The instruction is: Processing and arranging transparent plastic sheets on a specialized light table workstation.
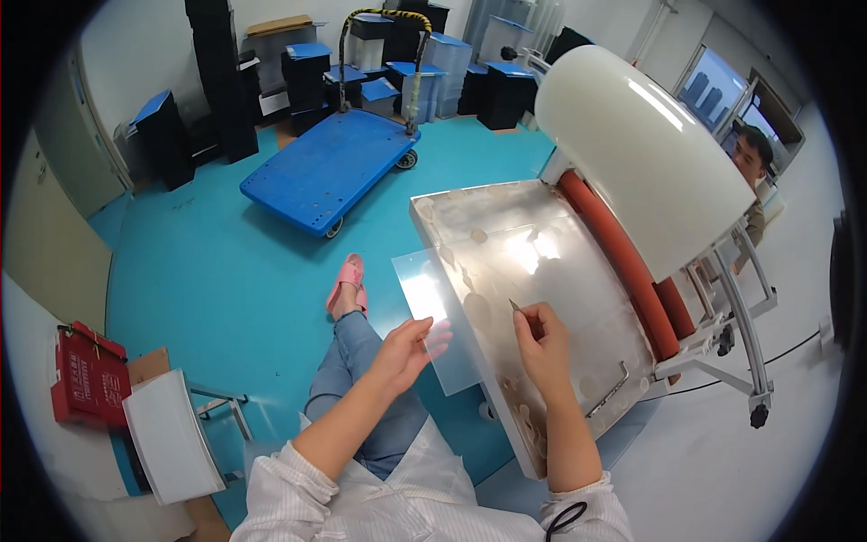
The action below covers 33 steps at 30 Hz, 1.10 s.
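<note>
A clear plastic sheet lies on the metal table of a roller machine, its near left part jutting past the table's edge. At that overhanging edge my left hand grips the sheet; its fingertips show through from beneath. Above the sheet, my right hand pinches a small, pointed, thin grey piece, perhaps a blade; its kind is too small to tell. Beyond the hands, red rollers run along the table's far side under a big white roll.
An L-shaped hex key lies on the table's right part. A blue platform trolley stands on the turquoise floor ahead. Stacked black and clear boxes line the back wall. A red case sits at left; a person is behind the machine.
</note>
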Each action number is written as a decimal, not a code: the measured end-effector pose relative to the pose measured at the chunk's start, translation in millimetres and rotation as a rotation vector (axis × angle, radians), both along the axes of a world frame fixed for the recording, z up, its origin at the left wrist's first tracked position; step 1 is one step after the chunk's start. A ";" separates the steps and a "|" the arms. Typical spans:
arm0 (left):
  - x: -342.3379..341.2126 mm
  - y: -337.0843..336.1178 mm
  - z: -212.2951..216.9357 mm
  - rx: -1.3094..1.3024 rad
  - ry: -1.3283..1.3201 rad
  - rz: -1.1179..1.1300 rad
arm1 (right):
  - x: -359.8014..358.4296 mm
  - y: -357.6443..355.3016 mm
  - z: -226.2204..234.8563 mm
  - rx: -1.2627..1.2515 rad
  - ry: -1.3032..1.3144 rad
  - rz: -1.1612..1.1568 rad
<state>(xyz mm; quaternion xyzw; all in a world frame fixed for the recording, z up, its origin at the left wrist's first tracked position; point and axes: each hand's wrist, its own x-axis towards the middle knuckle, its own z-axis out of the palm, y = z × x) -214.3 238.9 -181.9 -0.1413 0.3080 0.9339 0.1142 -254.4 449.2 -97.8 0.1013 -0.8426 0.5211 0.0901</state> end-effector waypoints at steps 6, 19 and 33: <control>4.8 3.6 22.5 0.123 -0.052 -0.091 | -6.0 5.2 -10.8 0.069 -0.031 -0.022; 59.4 -56.4 35.4 -0.092 0.042 0.053 | -113.5 -22.0 -8.1 0.383 0.015 -0.007; 92.8 -99.7 93.5 -0.296 -0.044 0.175 | -139.2 -85.7 -21.9 0.602 0.045 0.088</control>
